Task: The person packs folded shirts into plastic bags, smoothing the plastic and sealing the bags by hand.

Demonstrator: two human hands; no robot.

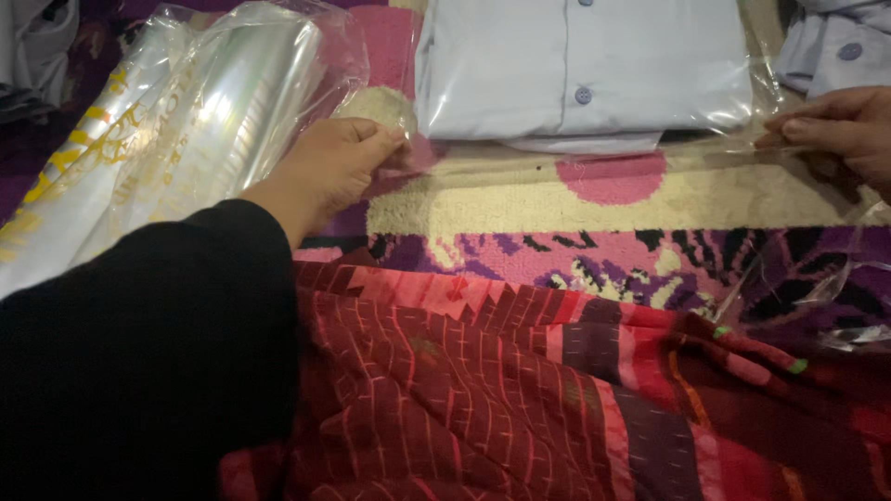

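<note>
A folded pale blue buttoned shirt (594,65) lies inside a clear plastic bag (742,148) on a patterned rug. My left hand (339,162), in a black sleeve, pinches the left corner of the bag's open flap near the shirt's lower left edge. My right hand (840,130) pinches the flap's right end at the frame's right edge. The flap is stretched flat between both hands, just below the shirt.
A stack of empty clear bags with gold print (158,130) lies at the left. Another pale blue shirt (840,42) shows at the top right. A red patterned cloth (520,390) covers my lap. The rug (594,250) has purple, pink and cream patches.
</note>
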